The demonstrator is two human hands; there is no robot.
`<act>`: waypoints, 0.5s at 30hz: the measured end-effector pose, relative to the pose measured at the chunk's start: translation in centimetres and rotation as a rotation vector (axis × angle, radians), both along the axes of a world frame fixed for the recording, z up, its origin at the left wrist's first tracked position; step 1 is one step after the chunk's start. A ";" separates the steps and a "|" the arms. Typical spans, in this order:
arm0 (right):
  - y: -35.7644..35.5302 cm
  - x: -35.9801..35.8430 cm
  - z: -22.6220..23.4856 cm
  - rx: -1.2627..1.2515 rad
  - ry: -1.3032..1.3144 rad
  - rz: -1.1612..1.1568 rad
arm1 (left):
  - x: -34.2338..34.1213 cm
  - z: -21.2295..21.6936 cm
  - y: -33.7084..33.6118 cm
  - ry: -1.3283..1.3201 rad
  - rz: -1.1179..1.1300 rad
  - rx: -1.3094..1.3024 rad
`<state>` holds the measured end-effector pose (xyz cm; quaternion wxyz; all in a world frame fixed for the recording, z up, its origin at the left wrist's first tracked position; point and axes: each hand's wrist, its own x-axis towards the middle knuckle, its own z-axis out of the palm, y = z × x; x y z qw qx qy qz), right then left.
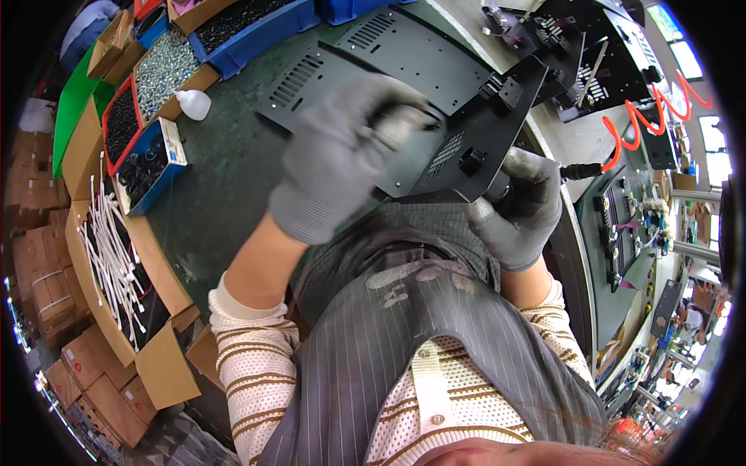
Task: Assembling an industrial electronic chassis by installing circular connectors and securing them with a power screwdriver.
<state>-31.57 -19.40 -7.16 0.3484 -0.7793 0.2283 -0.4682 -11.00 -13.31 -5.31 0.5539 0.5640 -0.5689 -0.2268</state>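
Observation:
A bent black sheet-metal casing (pixel 416 66) with slotted vents stands tilted at the table's near edge, in front of my body. From the inner face of its raised side panel (pixel 497 116) sticks a threaded round black fitting (pixel 471 161). My gloved right hand (pixel 528 206) curls round a dark cylindrical part (pixel 502 186) on the outer face of that panel, thumb below it. My gloved left hand (pixel 342 147) is over the casing, fingers curled in and smeared by motion at the tips. Whatever the left fingers hold is not clear.
A red coiled hose (pixel 637 128) with a black end runs behind my right hand. Blue bins (pixel 252 35) of screws, a red-rimmed tray (pixel 123 124), a white squeeze bottle (pixel 193 104) and a carton of white cables (pixel 116 256) line the left. More black panels (pixel 622 54) lie far right.

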 end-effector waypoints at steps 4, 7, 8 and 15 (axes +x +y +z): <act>-0.5 -0.2 0.2 -0.113 0.046 0.011 | -1.4 0.8 0.2 0.294 -0.212 0.117; 0.2 -0.1 1.3 -0.041 0.116 -0.009 | -0.9 0.4 0.6 0.548 -0.318 0.246; -0.1 0.0 1.1 -0.111 0.123 -0.006 | -1.0 0.0 0.6 0.512 -0.338 0.197; 0.1 0.1 1.1 -0.042 0.129 -0.023 | -1.5 -0.5 0.2 0.544 -0.394 0.098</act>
